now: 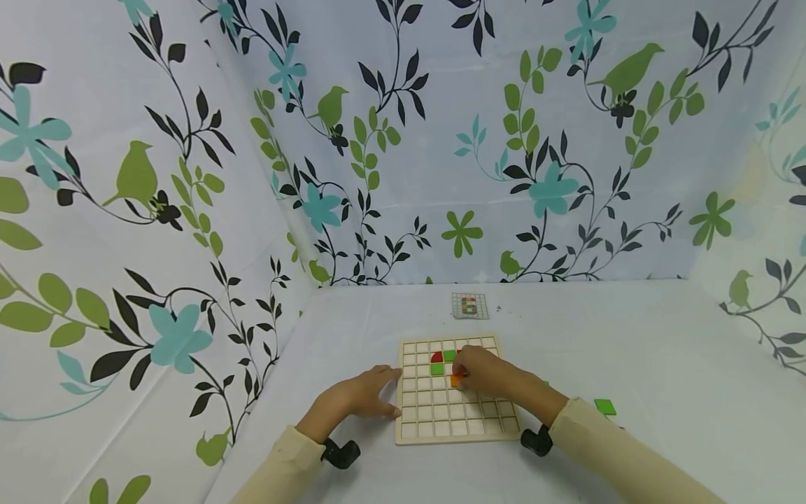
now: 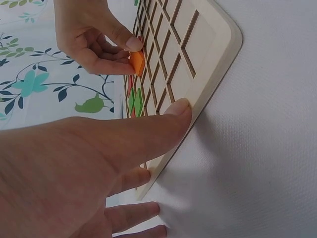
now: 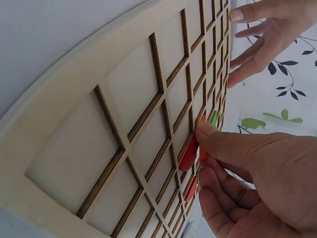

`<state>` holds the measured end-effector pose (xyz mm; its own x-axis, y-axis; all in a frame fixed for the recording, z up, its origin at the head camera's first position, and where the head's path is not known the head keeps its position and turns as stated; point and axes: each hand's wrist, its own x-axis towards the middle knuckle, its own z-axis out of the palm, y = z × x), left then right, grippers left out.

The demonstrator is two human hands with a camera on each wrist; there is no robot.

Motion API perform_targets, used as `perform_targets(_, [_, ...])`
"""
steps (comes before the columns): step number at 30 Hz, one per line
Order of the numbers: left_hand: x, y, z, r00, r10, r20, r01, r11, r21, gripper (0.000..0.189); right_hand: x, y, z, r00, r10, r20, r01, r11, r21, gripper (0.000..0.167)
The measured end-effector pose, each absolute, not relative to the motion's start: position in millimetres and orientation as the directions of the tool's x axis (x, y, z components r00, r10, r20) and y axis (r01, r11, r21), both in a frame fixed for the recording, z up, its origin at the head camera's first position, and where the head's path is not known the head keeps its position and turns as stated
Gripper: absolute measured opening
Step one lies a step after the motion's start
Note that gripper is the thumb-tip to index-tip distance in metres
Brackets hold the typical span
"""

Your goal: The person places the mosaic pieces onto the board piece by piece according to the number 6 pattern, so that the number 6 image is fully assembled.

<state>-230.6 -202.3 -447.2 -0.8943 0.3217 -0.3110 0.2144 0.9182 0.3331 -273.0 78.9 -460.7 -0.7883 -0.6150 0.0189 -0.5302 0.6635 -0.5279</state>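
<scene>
A wooden grid board [image 1: 456,439] with square cells lies flat on the white table. My left hand [image 1: 368,393] rests at its left edge; in the left wrist view the thumb touches the rim and the fingers are spread. Over the middle of the grid, my right hand [image 1: 481,369] pinches an orange tile [image 2: 137,63] between thumb and fingers. Set in cells nearby are a red rounded piece [image 1: 437,357], a green tile [image 1: 450,355] and another green tile [image 1: 437,369]. The right wrist view shows a red piece [image 3: 188,154] beside the orange one. My right hand partly hides the pieces.
Behind the board lies a small card [image 1: 469,306] printed with a coloured grid pattern. A loose green tile [image 1: 605,407] is on the table to the right, with other pieces partly hidden by my right forearm. A patterned curtain [image 1: 403,140] stands behind the table.
</scene>
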Motion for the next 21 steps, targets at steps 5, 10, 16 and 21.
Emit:
perform_targets(5, [-231.6,-203.4,-448.5,-0.893,0.324,-0.311,0.219,0.919,0.329,0.084,-271.8,72.7,-457.7,-0.784,-0.621,0.011,-0.532,0.662,-0.528,0.016])
perform_targets(10, [-230.9,-203.4,-449.2,-0.889,0.336,-0.311,0.227,0.914,0.338,0.083,-271.2,71.0,-456.6,-0.774,-0.633,0.012,-0.543,0.655,-0.526,0.015])
perform_targets(16, [-230.8,-203.8,-449.0,-0.890,0.336,-0.309,0.230,0.915,0.332,0.083,-274.2,71.8,-457.3,-0.772,-0.635,-0.010,-0.534,0.658,-0.532,0.016])
perform_targets(21, [-231.4,-204.5,-449.2,-0.891,0.334,-0.308,0.229,0.916,0.330,0.083,-280.6,70.3,-460.2,-0.759,-0.651,-0.019,-0.540,0.645,-0.541,0.013])
